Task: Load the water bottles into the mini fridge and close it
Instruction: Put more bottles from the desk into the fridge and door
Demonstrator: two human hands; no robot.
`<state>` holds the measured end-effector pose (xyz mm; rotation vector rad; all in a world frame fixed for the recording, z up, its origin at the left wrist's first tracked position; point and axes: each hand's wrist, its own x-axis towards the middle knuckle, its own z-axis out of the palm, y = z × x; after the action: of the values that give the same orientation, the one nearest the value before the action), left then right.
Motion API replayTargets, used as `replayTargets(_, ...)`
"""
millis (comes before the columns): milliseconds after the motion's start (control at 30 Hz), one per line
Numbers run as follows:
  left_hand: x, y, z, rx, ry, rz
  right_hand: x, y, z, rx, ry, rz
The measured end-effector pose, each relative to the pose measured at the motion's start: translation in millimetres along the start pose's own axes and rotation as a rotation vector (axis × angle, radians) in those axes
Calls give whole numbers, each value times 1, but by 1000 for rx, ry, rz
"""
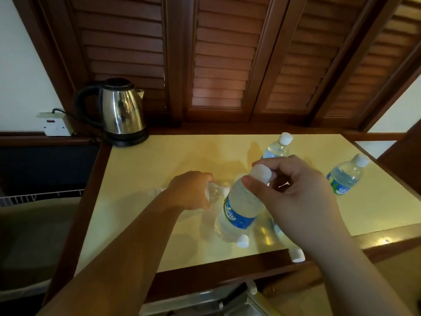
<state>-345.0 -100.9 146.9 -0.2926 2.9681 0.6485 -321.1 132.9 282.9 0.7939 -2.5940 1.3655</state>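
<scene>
Gripping two water bottles at once, I stand over the yellow counter [141,169] with the loading not yet begun. My right hand [296,197] pinches the white cap and neck of the lifted bottle [239,210], which hangs tilted above the counter's near middle. My left hand [189,192] curls round a clear bottle [213,193] lying low at the left of it, partly hidden under my fingers.

Risks, as I judge them: the cap pinch is a thin hold on a full, heavy bottle, so a swing toward the fridge could slip it loose. A bottle [297,255] at the near edge, its cap already over the wooden trim, could roll off if my forearm brushes it. The kettle [120,110] stands far left, well apart from my reach.

Count: six bottles that I can make out, namely the two gripped, one upright at the far side [279,147], one at the right [346,174], one cap peeking from under the lifted bottle [242,241], and the edge one. One kettle, one wall socket [57,126]. The fridge I cannot identify for certain; a metal shape shows below the counter.
</scene>
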Motion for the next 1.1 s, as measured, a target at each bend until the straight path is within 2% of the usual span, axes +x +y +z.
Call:
replayTargets(100, -45, 2, -4, -93, 104, -47, -16, -5, -8, -2, -27, -47)
replayTargets(267, -159, 11, -18, -381, 379, -95, -59, -3, -20, -29, -55, -153)
replayTargets(333, -215, 27, -18, -498, 516, -166, -80, 0, -27, 10, -96, -194)
replayTargets(533, -358, 79, 55, -713, 864, -352, -155, 33, -32, 223, -285, -280)
replayTargets(667, -412, 103, 143, -762, 888, -564, -219, 85, 1, 234, -422, -207)
replayTargets(800, -435, 97, 229, -832, 832, -769, -279, 146, 58, 157, -573, -99)
replayTargets(967, -437, 53, 335, -843, 815, -899, -324, 225, 154, 74, -633, -4)
replayTargets(1100, -421, 4, 404, -867, 838, -906, -334, 289, 244, 2, -648, 26)
